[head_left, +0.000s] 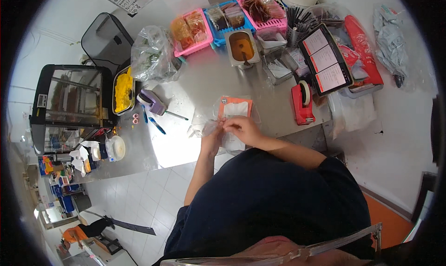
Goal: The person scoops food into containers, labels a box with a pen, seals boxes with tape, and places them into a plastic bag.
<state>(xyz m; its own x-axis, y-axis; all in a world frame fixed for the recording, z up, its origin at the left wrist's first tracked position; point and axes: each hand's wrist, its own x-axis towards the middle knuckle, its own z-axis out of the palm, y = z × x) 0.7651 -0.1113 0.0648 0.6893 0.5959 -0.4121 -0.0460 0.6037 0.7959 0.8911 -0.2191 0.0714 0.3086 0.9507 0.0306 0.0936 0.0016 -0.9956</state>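
At the near edge of the steel table, my left hand (pixel 214 137) and my right hand (pixel 245 129) meet with fingertips pinched together. Between them is a thin clear plastic bag (pixel 200 127), its loose film spreading to the left of my left hand. Just beyond my fingers an orange-and-white printed slip (pixel 235 108) shows, apparently under or behind clear film. More see-through plastic hangs below my right hand. The exact spot where the fingers grip is small and partly hidden.
A red tape dispenser (pixel 303 103) and a tablet (pixel 326 58) stand to the right. Pink basket (pixel 191 32), blue basket (pixel 231 19) and a metal tub of orange sauce (pixel 242 46) line the back. Left are pens (pixel 157 125), a purple-grey device (pixel 152 102), yellow food tray (pixel 123 91) and display warmer (pixel 72 98).
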